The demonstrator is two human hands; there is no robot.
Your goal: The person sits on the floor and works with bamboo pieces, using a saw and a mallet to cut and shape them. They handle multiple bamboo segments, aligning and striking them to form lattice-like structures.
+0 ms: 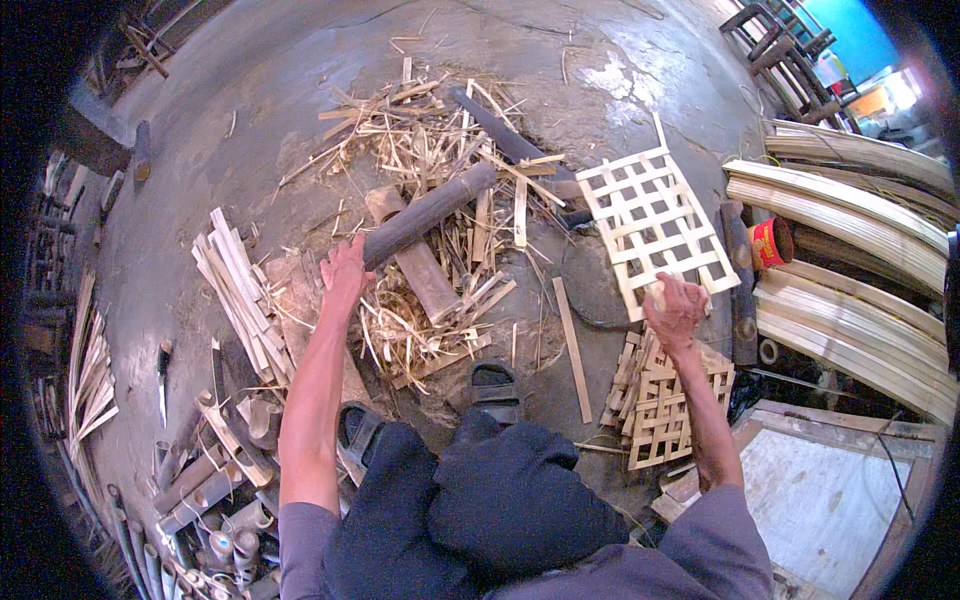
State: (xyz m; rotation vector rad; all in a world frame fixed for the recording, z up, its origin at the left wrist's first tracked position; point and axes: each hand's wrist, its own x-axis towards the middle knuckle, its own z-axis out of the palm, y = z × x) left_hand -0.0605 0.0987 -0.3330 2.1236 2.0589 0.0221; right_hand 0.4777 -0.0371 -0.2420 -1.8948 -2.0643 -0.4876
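Left hand: yours (pixel 345 266) is at the near end of a dark bamboo pole (pixel 428 218), fingers against it; you cannot tell from this view how firmly they close.
Right hand: yours (pixel 677 308) pinches the near edge of a woven bamboo lattice panel (pixel 655 200).
Lattice panel: raised to your right, one long strip end jutting from its far corner.
Dark pole: slanting away from you, crossing above a brown split bamboo piece (pixel 425 272).
Shavings: a tangled heap (pixel 385 335) around the split piece, in front of your sandals (pixel 495 392).
Woven stack: more lattice pieces (pixel 675 425) beneath your right forearm.
Loose slats: a pale bunch (pixel 240 300) left of your left hand.
Knife: on the floor (pixel 350 35) at your far left, a dark-handled knife (pixel 163 380).
Right side: bundled pale strips (pixel 840 215), with a red container (pixel 768 244) beside them.
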